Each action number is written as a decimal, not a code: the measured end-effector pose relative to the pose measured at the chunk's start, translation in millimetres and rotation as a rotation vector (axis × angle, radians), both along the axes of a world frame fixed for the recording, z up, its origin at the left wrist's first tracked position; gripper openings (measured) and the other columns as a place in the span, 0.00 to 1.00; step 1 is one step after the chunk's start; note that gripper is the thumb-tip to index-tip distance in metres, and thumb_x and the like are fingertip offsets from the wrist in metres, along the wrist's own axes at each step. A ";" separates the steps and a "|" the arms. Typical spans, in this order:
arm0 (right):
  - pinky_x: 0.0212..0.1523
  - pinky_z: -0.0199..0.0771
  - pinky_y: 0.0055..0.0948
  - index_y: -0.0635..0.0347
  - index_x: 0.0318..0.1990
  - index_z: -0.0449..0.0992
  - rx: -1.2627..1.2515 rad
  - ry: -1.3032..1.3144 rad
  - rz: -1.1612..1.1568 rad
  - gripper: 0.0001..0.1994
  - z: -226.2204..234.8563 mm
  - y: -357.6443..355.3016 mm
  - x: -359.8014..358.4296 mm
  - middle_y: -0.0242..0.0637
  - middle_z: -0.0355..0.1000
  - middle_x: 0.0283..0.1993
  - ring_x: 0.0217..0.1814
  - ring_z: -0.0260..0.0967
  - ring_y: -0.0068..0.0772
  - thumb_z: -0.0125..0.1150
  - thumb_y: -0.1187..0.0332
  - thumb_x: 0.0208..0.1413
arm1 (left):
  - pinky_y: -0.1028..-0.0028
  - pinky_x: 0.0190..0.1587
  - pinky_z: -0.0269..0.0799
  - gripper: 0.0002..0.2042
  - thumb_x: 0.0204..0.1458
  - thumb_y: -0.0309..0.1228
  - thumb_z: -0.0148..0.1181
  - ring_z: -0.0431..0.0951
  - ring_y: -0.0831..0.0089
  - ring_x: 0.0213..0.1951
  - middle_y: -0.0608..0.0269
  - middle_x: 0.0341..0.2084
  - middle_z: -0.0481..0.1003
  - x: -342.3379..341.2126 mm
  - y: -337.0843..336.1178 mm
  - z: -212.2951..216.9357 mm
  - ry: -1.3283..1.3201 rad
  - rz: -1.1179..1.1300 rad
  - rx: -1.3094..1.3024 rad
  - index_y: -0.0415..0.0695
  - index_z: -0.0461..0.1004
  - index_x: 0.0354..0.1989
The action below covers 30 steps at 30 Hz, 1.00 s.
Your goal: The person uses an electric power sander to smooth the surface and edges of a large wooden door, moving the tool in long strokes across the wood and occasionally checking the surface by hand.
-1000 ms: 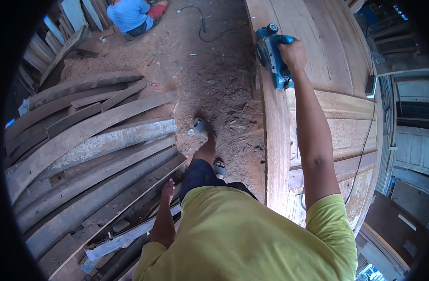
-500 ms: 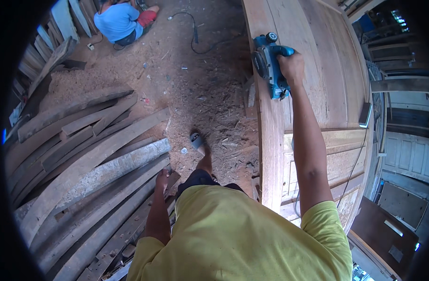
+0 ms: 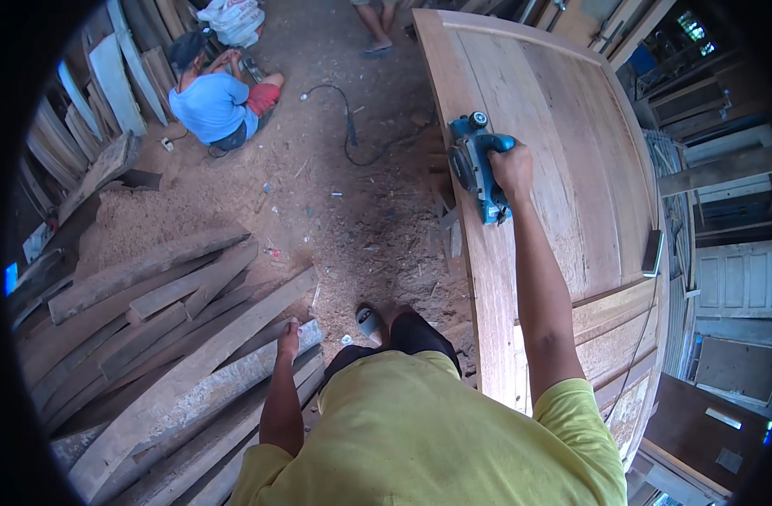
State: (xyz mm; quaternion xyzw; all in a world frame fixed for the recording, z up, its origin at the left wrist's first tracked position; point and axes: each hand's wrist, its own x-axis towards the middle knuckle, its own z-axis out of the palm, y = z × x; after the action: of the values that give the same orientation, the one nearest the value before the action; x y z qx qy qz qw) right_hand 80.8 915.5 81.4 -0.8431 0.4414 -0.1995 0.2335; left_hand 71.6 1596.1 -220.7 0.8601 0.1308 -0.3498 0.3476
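My right hand [image 3: 512, 171] is wrapped round the rear handle of a teal electric planer [image 3: 478, 169]. The planer sits along the left edge of a large wooden panel door [image 3: 563, 160], which lies flat and runs away from me on the right. My right arm is stretched well out over the door. Low on the left hangs my left hand [image 3: 289, 339], apart from the planer and seen over the end of a whitish plank [image 3: 234, 371]. It looks empty, its fingers loosely extended and partly hidden.
Curved timbers [image 3: 166, 274] are piled at left. Ahead, a seated person [image 3: 213, 101] in a blue shirt works near a white sack [image 3: 234, 21]; another person's legs [image 3: 376, 25] stand farther back. A black cable [image 3: 349, 126] crosses the shavings-strewn floor. A dark, pale-edged block [image 3: 653, 253] rests on the door's right edge.
The view has shifted forward, bringing the door's far end and the second person's legs into sight. My left hand has advanced along the timbers. The planer stays in my right hand on the door's edge.
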 end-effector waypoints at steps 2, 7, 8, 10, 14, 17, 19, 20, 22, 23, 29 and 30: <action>0.55 0.84 0.49 0.66 0.55 0.85 0.013 -0.006 0.005 0.23 1.6 -5.3 10.1 0.64 0.84 0.45 0.50 0.85 0.62 0.70 0.64 0.53 | 0.63 0.61 0.73 0.34 0.73 0.61 0.46 0.83 0.61 0.53 0.54 0.49 0.85 6.0 7.1 -2.8 -0.023 0.002 0.003 0.41 0.81 0.62; 0.55 0.84 0.50 0.65 0.55 0.85 0.017 -0.002 -0.007 0.23 6.2 -19.2 40.7 0.64 0.84 0.45 0.51 0.85 0.62 0.70 0.64 0.53 | 0.63 0.58 0.74 0.35 0.73 0.63 0.45 0.85 0.62 0.49 0.54 0.48 0.86 3.7 31.0 -13.3 0.076 0.013 0.082 0.41 0.82 0.58; 0.55 0.84 0.50 0.65 0.55 0.85 0.020 -0.016 0.002 0.22 5.8 -23.7 48.8 0.64 0.84 0.45 0.51 0.85 0.62 0.70 0.64 0.53 | 0.63 0.57 0.75 0.35 0.72 0.64 0.44 0.86 0.62 0.47 0.54 0.47 0.86 0.0 34.3 -15.1 0.043 -0.004 0.104 0.41 0.83 0.55; 0.55 0.84 0.50 0.65 0.55 0.86 0.031 0.000 -0.024 0.22 5.9 -30.4 61.6 0.64 0.84 0.45 0.50 0.85 0.62 0.70 0.64 0.53 | 0.63 0.56 0.75 0.34 0.73 0.63 0.45 0.86 0.62 0.47 0.53 0.46 0.86 4.4 38.6 -21.1 0.072 0.012 0.130 0.40 0.83 0.53; 0.59 0.83 0.52 0.58 0.59 0.85 0.086 0.061 -0.044 0.23 9.1 -45.5 94.4 0.61 0.84 0.51 0.56 0.83 0.62 0.70 0.63 0.54 | 0.61 0.57 0.76 0.33 0.73 0.60 0.47 0.86 0.60 0.47 0.52 0.44 0.86 34.8 37.9 -32.6 0.014 -0.139 0.101 0.39 0.81 0.55; 0.58 0.83 0.52 0.58 0.59 0.84 0.098 0.046 -0.031 0.23 11.0 -62.1 124.1 0.61 0.84 0.50 0.56 0.83 0.62 0.70 0.63 0.54 | 0.61 0.56 0.75 0.31 0.74 0.58 0.46 0.85 0.58 0.47 0.52 0.42 0.86 69.0 17.6 -31.8 0.102 -0.062 0.088 0.38 0.81 0.55; 0.58 0.83 0.53 0.57 0.59 0.84 0.080 0.058 -0.045 0.23 12.5 -67.4 138.3 0.60 0.84 0.50 0.55 0.83 0.62 0.69 0.63 0.54 | 0.61 0.56 0.75 0.32 0.74 0.59 0.45 0.84 0.59 0.47 0.54 0.41 0.86 98.0 -4.0 -26.8 0.014 -0.109 0.046 0.40 0.81 0.55; 0.58 0.83 0.53 0.57 0.59 0.84 0.083 0.055 -0.039 0.23 13.3 -70.8 145.5 0.60 0.84 0.49 0.55 0.83 0.62 0.69 0.63 0.54 | 0.61 0.56 0.74 0.32 0.74 0.60 0.44 0.84 0.60 0.46 0.54 0.40 0.86 112.3 -15.4 -23.9 0.037 -0.119 0.099 0.40 0.81 0.54; 0.57 0.83 0.53 0.57 0.58 0.84 0.090 0.068 -0.038 0.23 13.7 -78.7 159.7 0.60 0.84 0.49 0.55 0.83 0.63 0.69 0.64 0.54 | 0.61 0.54 0.73 0.32 0.74 0.61 0.42 0.83 0.65 0.44 0.58 0.37 0.84 141.5 -42.9 -21.3 0.023 -0.099 0.026 0.43 0.82 0.53; 0.57 0.84 0.54 0.57 0.58 0.84 0.092 0.062 -0.025 0.22 15.0 -82.1 167.2 0.60 0.84 0.49 0.55 0.83 0.63 0.69 0.64 0.55 | 0.60 0.54 0.73 0.32 0.74 0.61 0.42 0.82 0.66 0.44 0.58 0.36 0.84 158.0 -58.3 -20.8 0.031 -0.056 0.011 0.43 0.82 0.52; 0.56 0.84 0.54 0.56 0.58 0.83 0.117 0.045 -0.039 0.22 20.3 -104.8 217.7 0.60 0.84 0.48 0.54 0.83 0.64 0.71 0.65 0.54 | 0.56 0.54 0.75 0.32 0.73 0.61 0.44 0.83 0.53 0.47 0.51 0.39 0.84 254.1 -130.3 -13.5 0.012 -0.192 0.111 0.41 0.80 0.53; 0.56 0.84 0.54 0.56 0.58 0.83 0.127 0.050 -0.047 0.22 20.8 -109.0 225.6 0.60 0.84 0.48 0.54 0.83 0.64 0.71 0.65 0.54 | 0.55 0.55 0.75 0.32 0.74 0.60 0.43 0.83 0.50 0.49 0.50 0.41 0.85 267.6 -143.7 -16.2 -0.036 -0.201 0.087 0.41 0.80 0.53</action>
State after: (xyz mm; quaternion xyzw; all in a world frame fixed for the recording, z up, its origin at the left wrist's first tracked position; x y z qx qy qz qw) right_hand 306.4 806.5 102.2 -0.8207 0.4785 -0.1556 0.2706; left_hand 339.2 1452.4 -236.9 0.8893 0.0528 -0.3612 0.2755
